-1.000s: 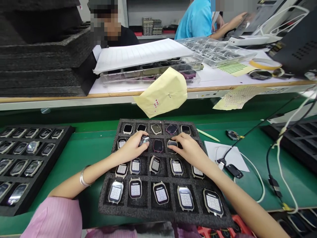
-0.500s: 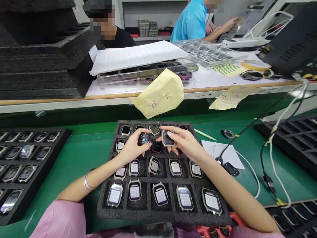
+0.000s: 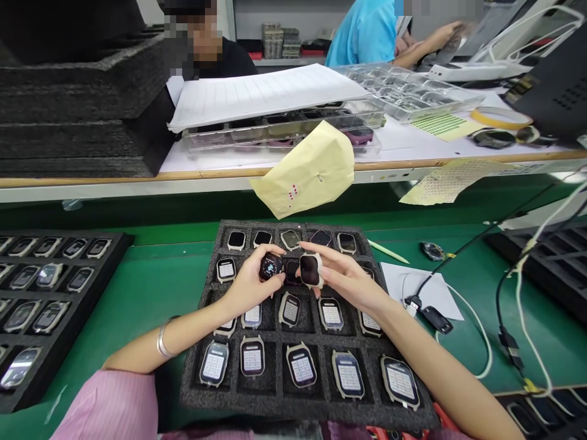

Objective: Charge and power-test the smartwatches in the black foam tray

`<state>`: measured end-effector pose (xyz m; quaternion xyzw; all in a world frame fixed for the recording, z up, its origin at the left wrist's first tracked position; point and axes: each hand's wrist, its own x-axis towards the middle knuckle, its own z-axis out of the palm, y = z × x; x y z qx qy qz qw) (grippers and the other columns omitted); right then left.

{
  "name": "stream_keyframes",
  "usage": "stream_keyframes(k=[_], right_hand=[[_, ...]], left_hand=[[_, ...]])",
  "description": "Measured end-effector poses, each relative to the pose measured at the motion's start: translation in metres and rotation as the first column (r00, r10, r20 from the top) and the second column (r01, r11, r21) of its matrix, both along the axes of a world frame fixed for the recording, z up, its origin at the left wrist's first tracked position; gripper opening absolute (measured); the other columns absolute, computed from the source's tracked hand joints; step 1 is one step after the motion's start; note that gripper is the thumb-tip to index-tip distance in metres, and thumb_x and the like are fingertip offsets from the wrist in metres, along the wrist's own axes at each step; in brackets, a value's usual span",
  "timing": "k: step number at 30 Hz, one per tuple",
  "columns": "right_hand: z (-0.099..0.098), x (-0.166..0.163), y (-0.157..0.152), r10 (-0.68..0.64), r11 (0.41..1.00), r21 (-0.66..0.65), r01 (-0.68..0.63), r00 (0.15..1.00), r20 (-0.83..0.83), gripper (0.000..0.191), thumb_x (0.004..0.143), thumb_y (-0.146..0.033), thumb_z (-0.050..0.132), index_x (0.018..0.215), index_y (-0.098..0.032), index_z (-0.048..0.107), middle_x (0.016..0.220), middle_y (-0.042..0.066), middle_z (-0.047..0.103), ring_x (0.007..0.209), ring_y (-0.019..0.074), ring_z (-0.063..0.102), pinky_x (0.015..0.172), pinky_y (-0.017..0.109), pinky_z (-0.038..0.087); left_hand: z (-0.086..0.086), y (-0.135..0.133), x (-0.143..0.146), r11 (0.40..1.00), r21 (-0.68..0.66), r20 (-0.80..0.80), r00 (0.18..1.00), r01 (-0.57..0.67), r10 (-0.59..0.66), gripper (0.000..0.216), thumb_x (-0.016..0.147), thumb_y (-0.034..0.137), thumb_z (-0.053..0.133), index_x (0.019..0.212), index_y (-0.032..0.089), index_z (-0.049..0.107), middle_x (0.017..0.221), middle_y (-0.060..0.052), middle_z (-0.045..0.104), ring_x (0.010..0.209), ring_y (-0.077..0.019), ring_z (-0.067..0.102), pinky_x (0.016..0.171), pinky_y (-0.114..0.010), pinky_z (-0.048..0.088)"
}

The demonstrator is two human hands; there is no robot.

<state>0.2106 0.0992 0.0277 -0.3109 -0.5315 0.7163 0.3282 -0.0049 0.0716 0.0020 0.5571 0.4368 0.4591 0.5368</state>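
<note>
The left hand (image 3: 257, 274) pinches a dark-cased watch with a lit bluish dial (image 3: 271, 265) between thumb and fingers, its face turned up. Just beside it, the right hand (image 3: 351, 281) grips a pale-cased, rounded-square watch with a dark screen (image 3: 310, 269) by its right side. Between the two held watches, lower down, a dark purplish-cased watch (image 3: 293, 272) shows in part.

Beneath both hands spreads a black foam tray divided into square compartments (image 3: 275, 404). Nearer the wearer than the hands, two rows of pale-cased watches with lit white screens (image 3: 302, 368) sit in it, a few partly covered by the wrists; beyond the fingers is a row of dark-screened watches (image 3: 237, 240). A silver metal bangle (image 3: 162, 339) rings the left wrist.

Right of the right hand, on the green work surface (image 3: 156, 275), lie a slim pale green pen (image 3: 387, 251), a white paper sheet (image 3: 447, 290) and a small black oblong device (image 3: 436, 319). Well left of the left hand is another black foam tray of watches (image 3: 107, 269).

Ahead of the hands, a creased yellow paper (image 3: 312, 171) hangs over a shelf edge; farther off are a person in black (image 3: 236, 61) and a person in blue (image 3: 360, 36).
</note>
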Motion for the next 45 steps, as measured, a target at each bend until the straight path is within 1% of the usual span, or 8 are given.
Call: stream_keyframes(k=[3,6,10,17,23,31,39,45], right_hand=[[-0.002,0.001,0.000,-0.030,0.999,0.019,0.029,0.999,0.019,0.046,0.083,-0.042,0.072,0.124,-0.026,0.063,0.101,0.007,0.072,0.097,0.0235,0.067,0.087,0.039,0.053],[-0.004,0.002,0.000,-0.037,0.999,-0.017,0.037,0.999,-0.021,0.048,0.080,-0.041,0.076,0.123,-0.025,0.063,0.106,0.009,0.072,0.103,0.0266,0.067,0.097,0.046,0.047],[-0.006,0.002,0.000,-0.060,0.996,-0.065,0.056,0.996,-0.064,0.049,0.078,-0.037,0.079,0.122,-0.025,0.064,0.106,0.009,0.073,0.094,0.0263,0.071,0.096,0.048,0.049],[-0.004,0.000,-0.002,-0.059,0.997,-0.054,0.056,0.997,-0.058,0.040,0.079,-0.032,0.078,0.117,-0.025,0.068,0.099,0.006,0.075,0.088,0.0244,0.072,0.093,0.044,0.052],[-0.002,-0.002,-0.004,-0.065,0.997,-0.049,0.064,0.998,-0.013,0.042,0.077,-0.035,0.079,0.116,-0.024,0.069,0.095,0.006,0.075,0.087,0.0247,0.072,0.093,0.044,0.051],[-0.002,-0.003,-0.005,-0.053,0.998,-0.031,0.053,0.999,0.006,0.038,0.078,-0.034,0.078,0.114,-0.023,0.071,0.101,0.006,0.074,0.087,0.0214,0.070,0.090,0.039,0.052],[-0.003,-0.002,-0.005,-0.053,0.998,-0.027,0.053,0.999,0.002,0.036,0.079,-0.032,0.078,0.113,-0.023,0.071,0.098,0.006,0.074,0.085,0.0204,0.070,0.087,0.035,0.051],[-0.001,-0.002,-0.006,-0.058,0.998,-0.030,0.058,0.998,-0.004,0.035,0.079,-0.032,0.077,0.113,-0.023,0.071,0.098,0.006,0.074,0.085,0.0203,0.070,0.086,0.035,0.051]], left_hand=[[0.001,-0.001,0.000,1.000,-0.008,0.005,1.000,0.002,-0.002,0.034,0.076,0.017,0.064,0.108,0.021,0.055,0.091,-0.002,0.058,0.067,-0.0133,0.055,0.055,-0.023,0.047],[0.000,-0.001,0.000,0.999,-0.022,0.012,1.000,0.023,-0.023,0.031,0.077,0.018,0.064,0.107,0.021,0.055,0.089,-0.001,0.057,0.063,-0.0119,0.053,0.052,-0.023,0.045],[0.001,-0.002,-0.001,0.998,0.002,0.004,0.998,0.056,-0.056,0.027,0.080,0.017,0.061,0.105,0.021,0.053,0.091,-0.001,0.054,0.060,-0.0101,0.050,0.051,-0.022,0.042],[0.009,-0.003,-0.003,0.990,0.082,-0.135,0.986,0.112,-0.101,0.022,0.074,0.007,0.054,0.092,0.019,0.053,0.081,0.002,0.052,0.072,-0.0134,0.050,0.068,-0.025,0.041],[0.010,-0.002,-0.003,0.987,0.118,-0.165,0.983,0.105,-0.085,0.020,0.076,0.010,0.055,0.093,0.020,0.052,0.087,0.000,0.056,0.084,-0.0170,0.053,0.078,-0.028,0.041],[0.010,-0.001,-0.003,0.986,0.123,-0.167,0.982,0.111,-0.090,0.021,0.075,0.007,0.053,0.093,0.019,0.051,0.089,0.000,0.054,0.084,-0.0157,0.052,0.075,-0.027,0.039],[0.007,-0.001,-0.005,0.995,0.059,-0.121,0.990,0.081,-0.073,0.022,0.076,0.008,0.052,0.094,0.020,0.049,0.085,0.003,0.050,0.061,-0.0090,0.047,0.062,-0.024,0.038],[0.005,-0.001,-0.004,0.994,0.048,-0.157,0.983,0.099,-0.090,0.021,0.076,0.008,0.053,0.094,0.020,0.050,0.087,0.002,0.053,0.062,-0.0093,0.047,0.062,-0.023,0.038]])
